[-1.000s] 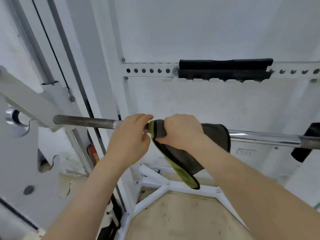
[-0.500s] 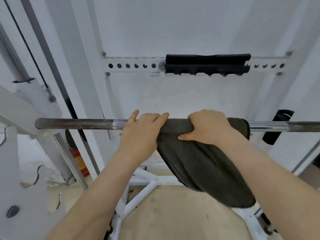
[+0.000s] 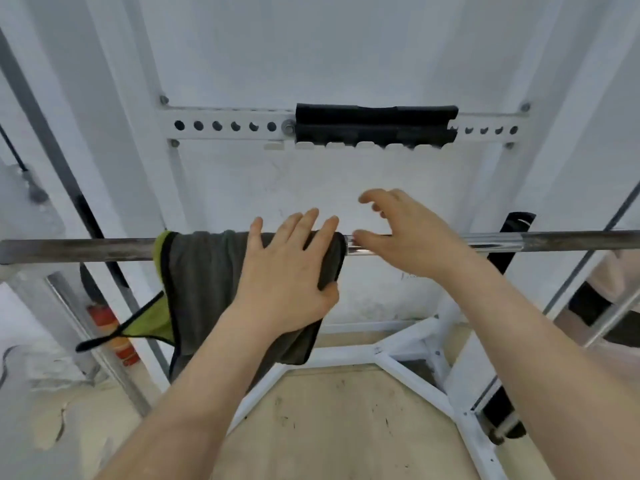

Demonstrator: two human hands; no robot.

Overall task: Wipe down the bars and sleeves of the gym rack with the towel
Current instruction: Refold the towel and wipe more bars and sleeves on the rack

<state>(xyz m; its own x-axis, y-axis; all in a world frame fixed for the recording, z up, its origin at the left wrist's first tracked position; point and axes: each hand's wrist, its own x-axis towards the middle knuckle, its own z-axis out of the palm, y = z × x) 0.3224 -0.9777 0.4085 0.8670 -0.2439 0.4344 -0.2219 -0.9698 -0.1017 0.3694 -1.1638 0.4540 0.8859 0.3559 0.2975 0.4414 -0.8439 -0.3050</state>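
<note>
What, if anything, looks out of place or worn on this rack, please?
The bar left of the towel looks dull and dark, possibly rusty, while the stretch right of it shines like chrome. The towel's lower left corner is flipped out, showing its green underside. Nothing else stands out.

no text, number or brand can be read anywhere. a white curved mark is seen on the black object (image 3: 516, 223) at the right, but nothing is legible.
</note>
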